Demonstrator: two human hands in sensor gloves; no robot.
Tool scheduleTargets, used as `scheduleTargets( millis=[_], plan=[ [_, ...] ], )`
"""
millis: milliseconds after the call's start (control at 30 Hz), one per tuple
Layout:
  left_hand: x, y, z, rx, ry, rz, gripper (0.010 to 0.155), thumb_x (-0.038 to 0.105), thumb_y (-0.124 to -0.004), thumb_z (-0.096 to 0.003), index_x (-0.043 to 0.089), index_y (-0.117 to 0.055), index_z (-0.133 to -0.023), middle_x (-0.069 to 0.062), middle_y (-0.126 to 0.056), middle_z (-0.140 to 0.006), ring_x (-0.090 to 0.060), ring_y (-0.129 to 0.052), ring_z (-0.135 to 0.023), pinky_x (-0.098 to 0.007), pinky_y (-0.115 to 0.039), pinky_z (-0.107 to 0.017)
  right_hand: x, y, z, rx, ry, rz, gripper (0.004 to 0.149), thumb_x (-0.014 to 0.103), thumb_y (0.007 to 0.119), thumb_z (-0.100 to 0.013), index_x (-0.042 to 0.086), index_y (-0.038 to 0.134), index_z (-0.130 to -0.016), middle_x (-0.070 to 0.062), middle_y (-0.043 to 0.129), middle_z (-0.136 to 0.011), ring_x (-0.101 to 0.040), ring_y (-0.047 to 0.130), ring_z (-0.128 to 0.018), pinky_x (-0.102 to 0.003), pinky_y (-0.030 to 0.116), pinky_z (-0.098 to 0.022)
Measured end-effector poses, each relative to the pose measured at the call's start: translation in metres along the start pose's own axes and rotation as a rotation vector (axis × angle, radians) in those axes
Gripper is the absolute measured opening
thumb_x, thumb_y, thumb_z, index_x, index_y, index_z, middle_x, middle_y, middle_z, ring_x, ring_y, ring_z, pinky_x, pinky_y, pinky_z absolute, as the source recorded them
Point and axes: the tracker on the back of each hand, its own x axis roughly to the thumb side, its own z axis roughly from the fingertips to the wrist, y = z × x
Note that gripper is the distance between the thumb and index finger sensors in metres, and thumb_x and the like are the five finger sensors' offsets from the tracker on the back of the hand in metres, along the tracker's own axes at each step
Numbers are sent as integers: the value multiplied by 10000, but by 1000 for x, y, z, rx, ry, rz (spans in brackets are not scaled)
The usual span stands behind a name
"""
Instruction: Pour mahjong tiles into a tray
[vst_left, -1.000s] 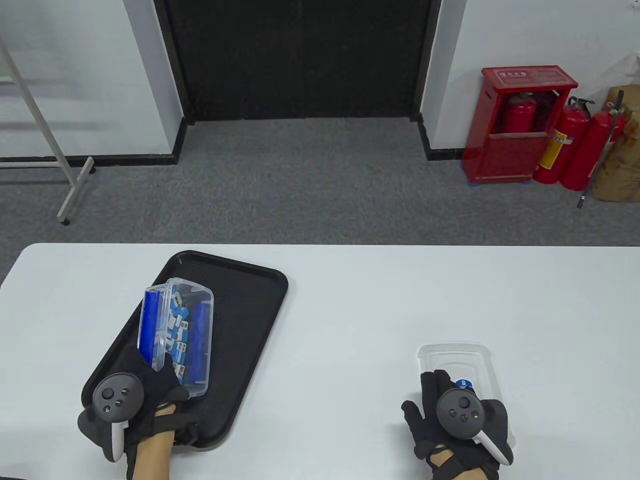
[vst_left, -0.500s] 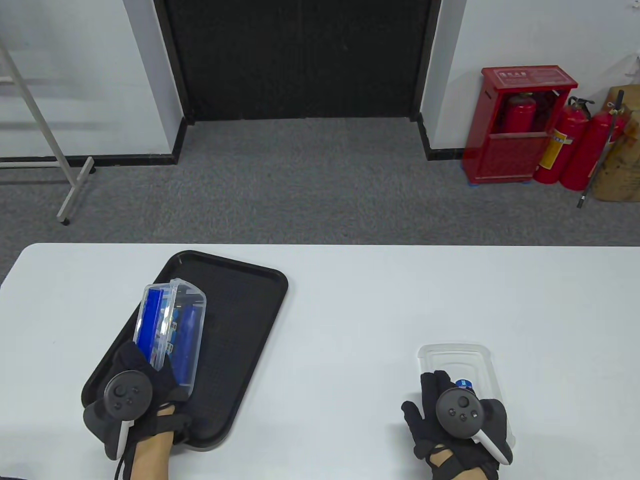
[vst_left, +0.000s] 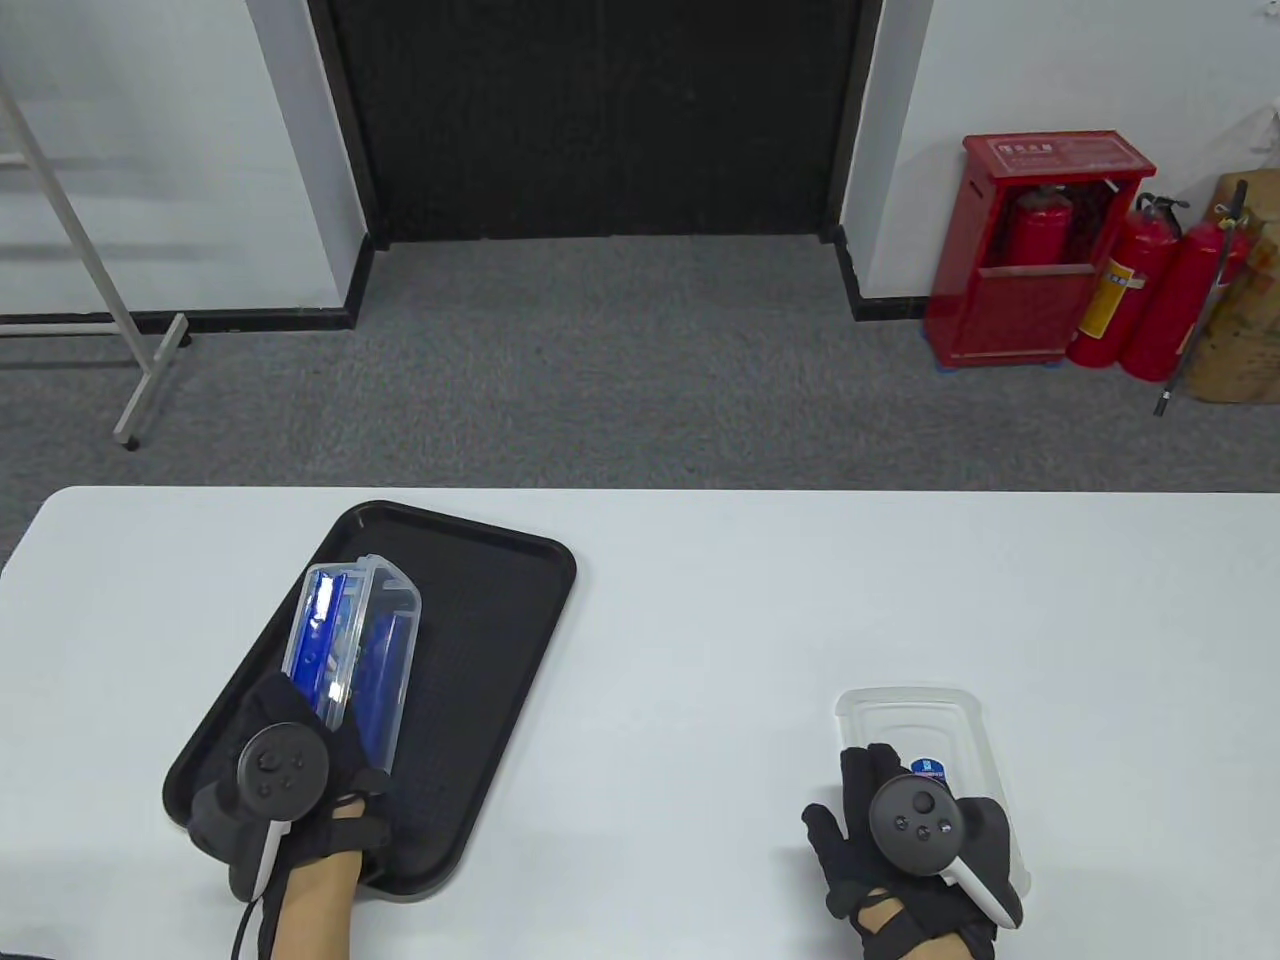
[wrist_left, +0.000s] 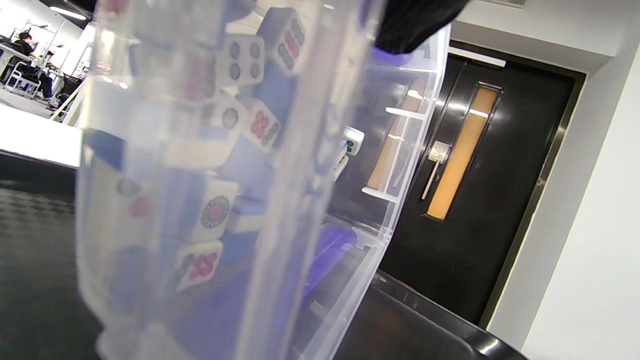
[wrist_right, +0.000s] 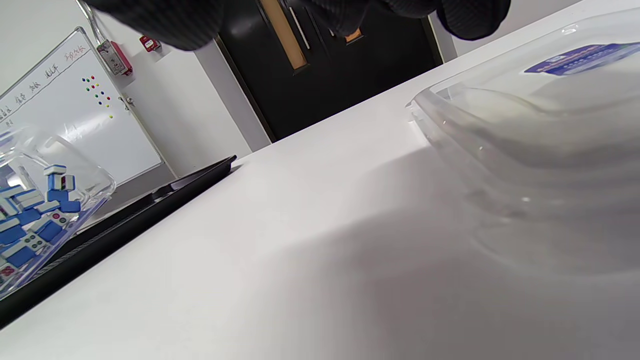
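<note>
A clear plastic box (vst_left: 355, 640) of blue-and-white mahjong tiles (wrist_left: 215, 210) is tipped steeply on its side over the black tray (vst_left: 500, 620). My left hand (vst_left: 300, 770) grips the box at its near end. In the left wrist view the tiles are heaped against the box wall (wrist_left: 300, 200), above the tray floor (wrist_left: 30, 250). I see no tiles lying loose on the tray. My right hand (vst_left: 900, 830) lies flat over the near end of the clear lid (vst_left: 910, 715) on the table at the right, fingers (wrist_right: 470, 15) extended. The box (wrist_right: 45, 210) also shows in the right wrist view.
The white table (vst_left: 700, 650) runs wide between tray and lid. The tray's rim (wrist_right: 150, 200) stands low above the table top. Beyond the table's far edge are grey carpet, a black door and red fire extinguishers (vst_left: 1140, 280).
My left hand has rolled the box further onto its side and shifted slightly right and nearer. From above the tiles are now mostly hidden behind the box wall. The right hand has stayed put.
</note>
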Motion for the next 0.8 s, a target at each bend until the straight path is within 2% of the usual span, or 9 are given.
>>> scheduleTargets(
  millis=[400, 800],
  plan=[
    [13, -3, 1, -14, -18, -38, 749, 415, -791, -532, 27, -350, -998, -297, -486, -975, -560, -745, -726, -716, -577, -532, 2, 2, -1, 4, 15, -8, 767, 510, 652, -457, 13, 460, -1009, -339, 401, -1042, -622, 523, -891, -764, 284, -612],
    [13, -2, 1, -6, -25, -43, 750, 416, -797, -530, 25, -361, -998, -301, -501, -968, -561, -752, -718, -716, -579, -530, 0, 2, -2, 4, 16, -20, 766, 509, 652, -457, 12, 462, -1008, -339, 401, -1042, -623, 523, -891, -765, 283, -611]
  ],
)
